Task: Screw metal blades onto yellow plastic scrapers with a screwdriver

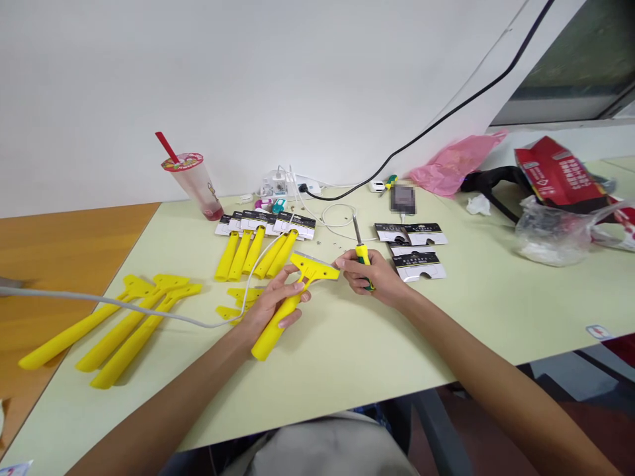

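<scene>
My left hand (276, 299) is closed around a yellow scraper (278, 324), its wide head and metal blade tilted up to the right. Upright in my right hand (373, 274) is a screwdriver (362, 250) with a yellow and green handle, its shaft pointing up. The right fingertips are close to the right end of the scraper's head; whether they touch it or pinch a small part I cannot tell. Small yellow scraper plates (229, 312) lie partly hidden behind my left hand. Several tiny screws (339, 247) are scattered on the table beyond both hands.
Yellow scraper handles (133, 320) lie at left; carded scrapers (254, 248) are behind. Black-and-white cards (419, 264) lie at right. A tall drink cup (196, 185), a power strip (310, 187), a phone (403, 199) and bags (459, 162) line the wall. A white cable (188, 322) crosses the left side.
</scene>
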`<state>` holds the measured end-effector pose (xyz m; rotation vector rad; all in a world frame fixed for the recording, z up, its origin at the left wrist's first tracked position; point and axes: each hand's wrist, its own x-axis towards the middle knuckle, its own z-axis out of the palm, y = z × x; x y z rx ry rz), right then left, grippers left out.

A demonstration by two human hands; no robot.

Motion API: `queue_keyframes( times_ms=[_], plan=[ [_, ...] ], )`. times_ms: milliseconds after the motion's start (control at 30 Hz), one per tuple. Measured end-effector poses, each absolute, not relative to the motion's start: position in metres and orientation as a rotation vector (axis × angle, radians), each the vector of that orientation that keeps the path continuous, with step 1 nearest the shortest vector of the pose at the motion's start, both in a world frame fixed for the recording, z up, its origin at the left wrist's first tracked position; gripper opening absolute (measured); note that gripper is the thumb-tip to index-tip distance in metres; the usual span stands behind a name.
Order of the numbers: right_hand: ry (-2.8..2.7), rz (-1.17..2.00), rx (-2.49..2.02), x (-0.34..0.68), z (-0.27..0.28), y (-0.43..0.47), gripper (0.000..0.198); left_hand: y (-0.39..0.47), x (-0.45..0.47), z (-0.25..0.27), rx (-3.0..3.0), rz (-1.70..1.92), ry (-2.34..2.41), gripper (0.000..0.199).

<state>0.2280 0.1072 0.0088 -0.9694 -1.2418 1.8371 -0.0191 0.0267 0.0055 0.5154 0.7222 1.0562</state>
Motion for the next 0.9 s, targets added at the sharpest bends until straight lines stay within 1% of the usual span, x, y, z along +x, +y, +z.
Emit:
queue_keyframes(
  times_ms=[267, 367, 667, 900],
  plan=[
    [-1.23, 1.861, -1.009, 0.226, 0.015, 0.104, 0.043, 0.026, -0.023, 0.001, 0.614, 0.864, 0.693, 0.051],
    [-1.229, 1.873, -1.019, 0.226, 0.017, 0.103, 0.045, 0.026, -0.023, 0.0, 0.626, 0.86, 0.693, 0.051],
    [-1.209, 1.889, -1.029, 0.225, 0.017, 0.103, 0.04, 0.025, -0.022, 0.003, 0.641, 0.843, 0.715, 0.052],
    [-1.233, 1.896, -1.033, 0.225, 0.019, 0.103, 0.042, 0.023, -0.015, 0.012, 0.597, 0.895, 0.75, 0.059]
  ],
)
